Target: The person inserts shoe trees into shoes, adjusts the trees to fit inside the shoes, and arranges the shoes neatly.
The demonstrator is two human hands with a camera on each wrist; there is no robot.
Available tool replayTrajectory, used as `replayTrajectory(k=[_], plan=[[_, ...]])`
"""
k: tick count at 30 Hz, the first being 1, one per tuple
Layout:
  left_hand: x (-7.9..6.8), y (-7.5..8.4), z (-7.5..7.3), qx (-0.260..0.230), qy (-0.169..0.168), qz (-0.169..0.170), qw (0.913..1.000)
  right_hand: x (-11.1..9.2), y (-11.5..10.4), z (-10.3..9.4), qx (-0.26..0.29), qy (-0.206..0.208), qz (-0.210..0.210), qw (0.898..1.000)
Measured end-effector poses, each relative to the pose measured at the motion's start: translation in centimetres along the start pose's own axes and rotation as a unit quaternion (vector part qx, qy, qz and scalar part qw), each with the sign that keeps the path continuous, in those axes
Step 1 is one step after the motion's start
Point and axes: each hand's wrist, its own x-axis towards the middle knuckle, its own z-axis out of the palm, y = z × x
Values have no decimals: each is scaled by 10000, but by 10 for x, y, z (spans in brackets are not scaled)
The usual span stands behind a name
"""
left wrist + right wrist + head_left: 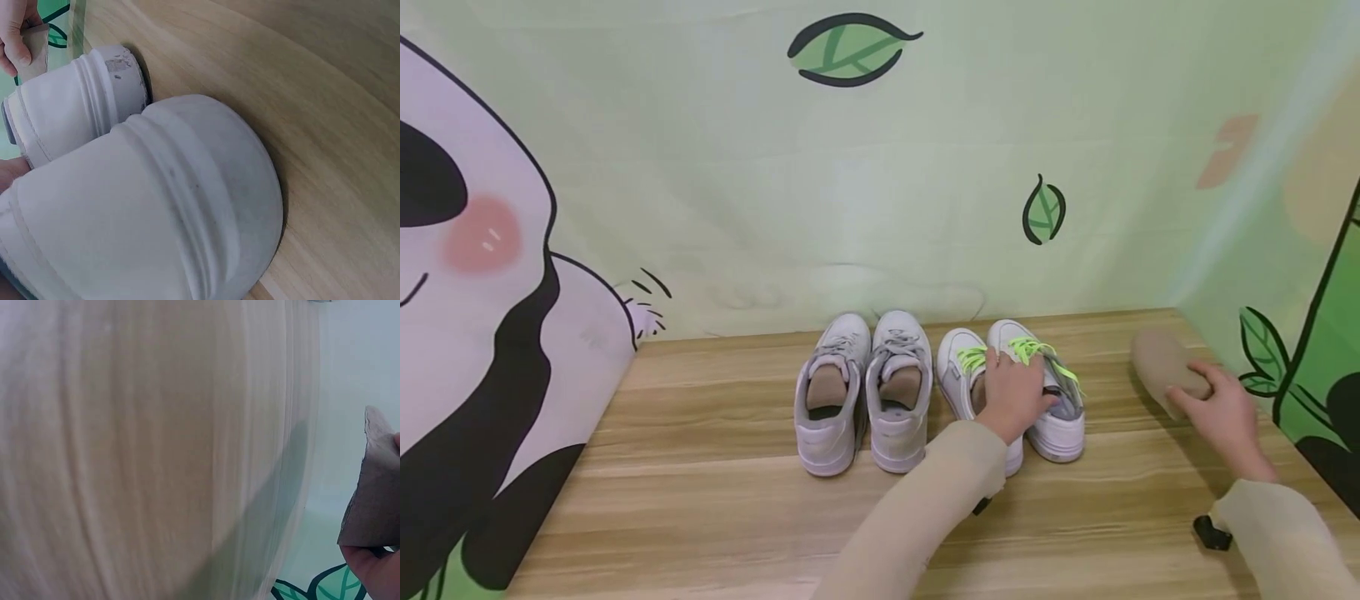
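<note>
My left hand (1017, 392) grips the tongue area of the right-hand white sneaker (1060, 435) in a pair with bright green laces. Its partner, the other green-laced sneaker (955, 383), stands close on the left, partly hidden by my arm. In the left wrist view the heel of a white sneaker (125, 212) fills the foreground, with a second heel behind. My right hand (1228, 417) pinches a brown shoe insert (1161, 367) above the boards at the right. The right wrist view catches that insert (375, 487) at its edge, looking like moulded cardboard.
Two white sneakers with pale laces, one on the left (826, 437) and one beside it (898, 437), hold brown inserts. The wooden surface (715, 483) meets a printed fabric wall (737, 192) behind and at the sides.
</note>
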Motion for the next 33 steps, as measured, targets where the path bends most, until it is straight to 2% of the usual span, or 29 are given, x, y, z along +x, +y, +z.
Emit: replayTrajectory(k=[9,26,33], plan=[[-1,1,1,-55,-7,33,10000,-2,1,3,61,54,-70,9999],[-7,-6,0,-340,237,407,9983,-7,0,3,76,-51,-95,9999],[-6,-7,5,-338,140,663,9971,-7,-1,3,104,-105,-63,9999]])
